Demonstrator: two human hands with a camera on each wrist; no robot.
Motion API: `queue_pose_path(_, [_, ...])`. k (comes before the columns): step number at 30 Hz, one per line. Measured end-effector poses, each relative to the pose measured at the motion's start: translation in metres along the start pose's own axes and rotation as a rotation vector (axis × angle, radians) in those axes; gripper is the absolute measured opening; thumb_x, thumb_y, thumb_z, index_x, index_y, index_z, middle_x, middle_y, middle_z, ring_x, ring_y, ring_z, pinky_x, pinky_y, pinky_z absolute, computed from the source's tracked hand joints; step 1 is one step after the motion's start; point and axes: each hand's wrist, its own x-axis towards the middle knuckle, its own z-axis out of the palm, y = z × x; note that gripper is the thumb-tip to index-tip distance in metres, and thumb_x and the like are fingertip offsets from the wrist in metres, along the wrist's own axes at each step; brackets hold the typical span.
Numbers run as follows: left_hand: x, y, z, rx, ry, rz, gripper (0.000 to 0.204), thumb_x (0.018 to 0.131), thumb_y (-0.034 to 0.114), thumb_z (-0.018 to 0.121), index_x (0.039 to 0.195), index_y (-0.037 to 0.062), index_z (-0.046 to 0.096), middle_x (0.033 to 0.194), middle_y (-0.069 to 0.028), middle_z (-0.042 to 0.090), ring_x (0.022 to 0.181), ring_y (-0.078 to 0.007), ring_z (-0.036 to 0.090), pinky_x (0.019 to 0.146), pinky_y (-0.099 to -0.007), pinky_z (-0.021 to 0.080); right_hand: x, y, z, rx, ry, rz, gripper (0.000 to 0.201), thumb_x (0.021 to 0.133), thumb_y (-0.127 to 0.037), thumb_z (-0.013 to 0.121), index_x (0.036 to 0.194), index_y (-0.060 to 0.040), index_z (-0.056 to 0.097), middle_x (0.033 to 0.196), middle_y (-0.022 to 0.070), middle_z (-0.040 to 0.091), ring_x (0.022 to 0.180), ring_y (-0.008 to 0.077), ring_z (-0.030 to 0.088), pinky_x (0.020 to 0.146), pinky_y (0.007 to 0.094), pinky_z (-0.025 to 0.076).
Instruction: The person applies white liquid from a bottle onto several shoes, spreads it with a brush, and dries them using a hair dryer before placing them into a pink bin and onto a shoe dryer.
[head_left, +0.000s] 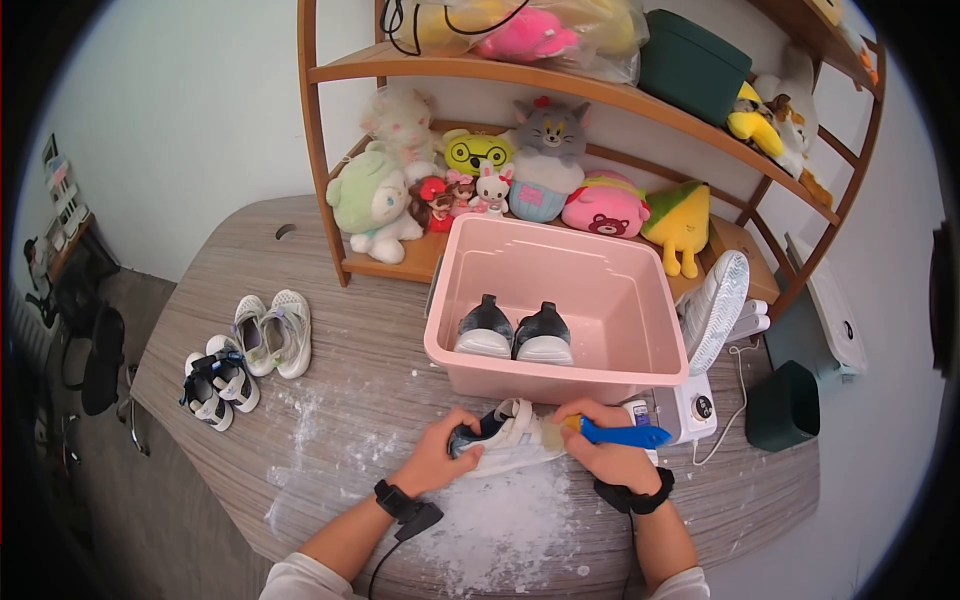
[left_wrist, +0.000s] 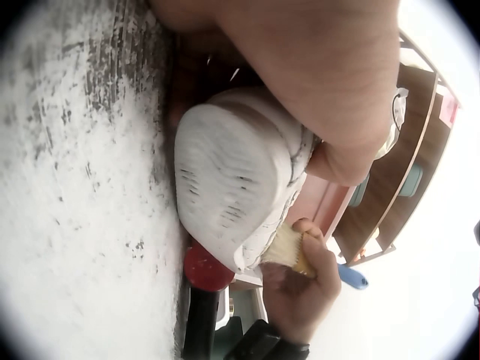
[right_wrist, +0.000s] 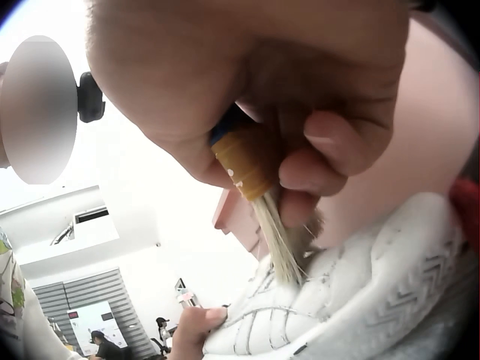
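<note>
My left hand grips a white shoe by its dark heel end, thumb on the near side. The shoe lies on its side low over the table, and its sole, coated in white powder, faces the left wrist view. My right hand holds a paintbrush with a blue handle, fingers curled round its yellow-brown ferrule. The pale bristles rest against the shoe's upper, near the front straps. White powder is spread over the table below both hands.
A pink bin behind my hands holds a dark-heeled pair of shoes. Right of it, a white shoe stands sole outward by a white device with a dial. Two small pairs sit left. A shelf holds plush toys.
</note>
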Motion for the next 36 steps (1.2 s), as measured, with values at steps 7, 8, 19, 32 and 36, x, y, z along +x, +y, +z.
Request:
queue_pose_path(7, [-0.001,0.009,0.001,0.004,-0.003,0.007,0.033,0.082,0.01,0.073,0.11,0.0042,0.058,0.101,-0.0119,0.064,0.092,-0.0239,0.064,0.086,-0.0336,0.05,-0.002,0.02,-0.012,-0.302,-0.079,0.206,0.012,0.083,-0.015,0.069,0.092,-0.0077,0.07,0.068,0.0137,0.064,0.067,0.0353,0.066,0.065,0.0432,0.052])
queue_pose_path(8, [-0.001,0.01,0.0,-0.011,-0.005,0.008,0.034,0.079,0.008,0.072,0.11,0.0044,0.058,0.102,-0.0117,0.064,0.094,-0.0248,0.063,0.088,-0.0338,0.05,-0.002,0.02,-0.013,-0.309,-0.074,0.171,0.012,0.083,-0.016,0.069,0.092,-0.0082,0.07,0.07,0.0138,0.066,0.068,0.0362,0.066,0.066,0.0436,0.052])
queue_pose_path(19, [0.004,0.005,-0.003,-0.1,0.003,0.096,0.042,0.066,0.001,0.062,0.108,0.0029,0.06,0.114,-0.0132,0.06,0.109,-0.0305,0.059,0.1,-0.0354,0.045,-0.006,-0.008,0.018,-0.003,-0.175,0.058,0.019,0.084,-0.011,0.068,0.103,-0.0075,0.07,0.072,0.0114,0.066,0.066,0.0234,0.064,0.063,0.0334,0.05])
queue_pose_path(32, [0.005,0.007,-0.003,-0.092,-0.003,0.086,0.041,0.067,0.0,0.062,0.108,0.0027,0.06,0.116,-0.0127,0.06,0.11,-0.03,0.058,0.1,-0.0353,0.045,-0.009,0.003,0.008,-0.237,-0.055,0.03,0.013,0.084,-0.01,0.07,0.095,-0.0042,0.067,0.065,0.0111,0.062,0.059,0.0278,0.064,0.06,0.0356,0.05])
queue_pose_path(36, [0.005,0.008,-0.004,-0.093,-0.005,0.073,0.041,0.067,0.001,0.063,0.108,0.0027,0.06,0.116,-0.0127,0.06,0.11,-0.0302,0.058,0.1,-0.0356,0.045,-0.009,-0.02,0.023,0.117,-0.091,0.067,0.015,0.087,-0.01,0.069,0.1,-0.0026,0.067,0.067,0.0085,0.063,0.063,0.0222,0.065,0.062,0.0333,0.05])
